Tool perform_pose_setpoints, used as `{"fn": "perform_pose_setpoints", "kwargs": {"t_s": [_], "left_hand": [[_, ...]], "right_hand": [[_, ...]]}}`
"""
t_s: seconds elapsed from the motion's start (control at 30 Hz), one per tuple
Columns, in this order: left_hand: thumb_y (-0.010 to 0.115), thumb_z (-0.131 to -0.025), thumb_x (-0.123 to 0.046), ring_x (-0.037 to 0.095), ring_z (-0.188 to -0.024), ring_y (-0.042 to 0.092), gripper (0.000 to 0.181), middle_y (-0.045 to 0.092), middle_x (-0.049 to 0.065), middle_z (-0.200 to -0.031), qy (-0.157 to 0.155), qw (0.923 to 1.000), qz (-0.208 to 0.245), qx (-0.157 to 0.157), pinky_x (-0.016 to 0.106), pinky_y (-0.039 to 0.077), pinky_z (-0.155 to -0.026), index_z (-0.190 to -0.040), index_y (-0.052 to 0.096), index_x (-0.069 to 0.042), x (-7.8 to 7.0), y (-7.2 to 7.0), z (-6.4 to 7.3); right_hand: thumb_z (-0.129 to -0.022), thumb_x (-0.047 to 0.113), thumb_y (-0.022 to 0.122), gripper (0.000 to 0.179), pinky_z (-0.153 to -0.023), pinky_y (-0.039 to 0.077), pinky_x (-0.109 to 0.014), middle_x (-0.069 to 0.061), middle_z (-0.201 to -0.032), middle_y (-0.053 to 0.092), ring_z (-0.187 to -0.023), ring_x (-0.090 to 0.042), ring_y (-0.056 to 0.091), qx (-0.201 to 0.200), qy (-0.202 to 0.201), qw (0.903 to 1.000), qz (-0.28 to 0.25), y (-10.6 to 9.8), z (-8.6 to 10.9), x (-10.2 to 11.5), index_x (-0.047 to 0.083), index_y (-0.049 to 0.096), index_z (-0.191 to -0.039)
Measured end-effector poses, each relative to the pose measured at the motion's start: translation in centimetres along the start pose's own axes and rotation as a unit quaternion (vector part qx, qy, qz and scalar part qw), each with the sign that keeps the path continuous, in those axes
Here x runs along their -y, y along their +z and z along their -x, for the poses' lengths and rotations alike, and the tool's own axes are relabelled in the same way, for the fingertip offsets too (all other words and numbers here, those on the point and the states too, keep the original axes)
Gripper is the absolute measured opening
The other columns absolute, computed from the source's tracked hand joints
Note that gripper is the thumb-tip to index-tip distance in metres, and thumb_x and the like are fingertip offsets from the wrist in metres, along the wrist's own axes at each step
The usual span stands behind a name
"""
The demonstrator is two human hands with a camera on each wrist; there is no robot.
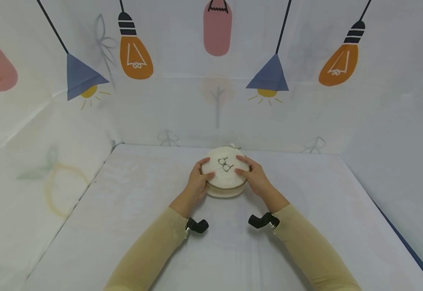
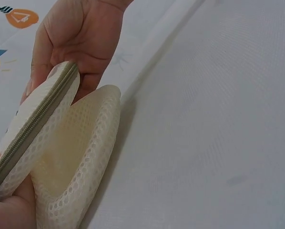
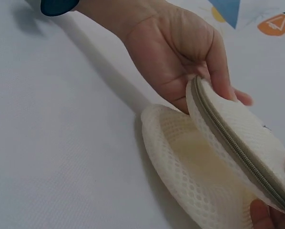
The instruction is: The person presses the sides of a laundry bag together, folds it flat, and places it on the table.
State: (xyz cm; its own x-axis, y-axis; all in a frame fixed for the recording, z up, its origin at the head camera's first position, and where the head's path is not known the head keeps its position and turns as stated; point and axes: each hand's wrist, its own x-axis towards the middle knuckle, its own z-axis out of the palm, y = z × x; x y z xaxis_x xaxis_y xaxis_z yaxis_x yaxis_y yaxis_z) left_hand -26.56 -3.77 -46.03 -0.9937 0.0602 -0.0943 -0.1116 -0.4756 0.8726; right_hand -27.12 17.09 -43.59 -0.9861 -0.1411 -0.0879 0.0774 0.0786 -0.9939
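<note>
A round cream mesh laundry bag with a small dark line drawing on its top is at the table's far middle. Its left side is gripped by my left hand, the thumb lying on the top face. Opposite, my right hand grips the right side in much the same way. A grey-green zipper runs round the rim of the top panel in the left wrist view. Below it, the honeycomb mesh body sags away from the raised top in the right wrist view. Fingers under the rim are partly hidden.
A white cloth covers the table. White printed sheeting with lamp and bulb pictures forms the back wall and both sides. Black wrist mounts sit on both forearms.
</note>
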Motion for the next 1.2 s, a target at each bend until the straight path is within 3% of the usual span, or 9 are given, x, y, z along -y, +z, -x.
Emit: {"fn": "perform_pose_setpoints", "kwargs": {"t_s": [0.2,0.53,0.9,1.2], "left_hand": [[0.059,-0.088,0.019,0.030,-0.141,0.039,0.062,0.032,0.014,-0.159,-0.007,0.9977,-0.066,-0.016,0.036,0.040,-0.111,-0.143,0.046,-0.005,-0.2,-0.2,0.0],[0.067,-0.089,0.007,0.025,-0.146,0.033,0.056,0.036,0.011,-0.158,-0.006,0.9830,-0.181,-0.030,0.036,0.028,-0.118,-0.140,0.051,-0.010,-0.5,-0.4,0.2],[0.071,-0.089,0.000,0.023,-0.149,0.027,0.053,0.036,0.009,-0.158,-0.006,0.9695,-0.243,-0.031,0.037,0.022,-0.121,-0.138,0.054,-0.012,-0.9,-0.6,0.1],[0.073,-0.089,-0.002,0.024,-0.149,0.027,0.052,0.037,0.011,-0.158,0.002,0.9604,-0.277,-0.029,0.038,0.021,-0.121,-0.137,0.056,-0.011,-0.9,-0.4,0.0]], "right_hand": [[-0.095,0.004,0.066,0.058,-0.121,0.019,-0.034,-0.006,-0.167,0.014,-0.153,-0.021,0.010,0.001,0.005,1.0000,0.003,0.0,0.0,-0.3,0.008,0.045,-0.150],[-0.098,0.004,0.063,0.056,-0.121,0.018,-0.033,-0.005,-0.167,0.014,-0.153,-0.019,0.009,0.002,0.004,0.9999,-0.015,-0.3,0.2,-0.8,0.007,0.044,-0.151],[-0.098,0.003,0.061,0.050,-0.117,0.031,-0.035,-0.005,-0.164,0.025,-0.150,-0.020,0.023,-0.009,0.018,0.9992,-0.034,-0.4,-0.1,-1.1,0.007,0.048,-0.147],[-0.099,0.003,0.060,0.051,-0.117,0.030,-0.036,-0.005,-0.166,0.020,-0.151,-0.021,0.021,-0.008,0.016,0.9993,-0.031,-0.7,0.1,-1.2,0.006,0.047,-0.148]]}}
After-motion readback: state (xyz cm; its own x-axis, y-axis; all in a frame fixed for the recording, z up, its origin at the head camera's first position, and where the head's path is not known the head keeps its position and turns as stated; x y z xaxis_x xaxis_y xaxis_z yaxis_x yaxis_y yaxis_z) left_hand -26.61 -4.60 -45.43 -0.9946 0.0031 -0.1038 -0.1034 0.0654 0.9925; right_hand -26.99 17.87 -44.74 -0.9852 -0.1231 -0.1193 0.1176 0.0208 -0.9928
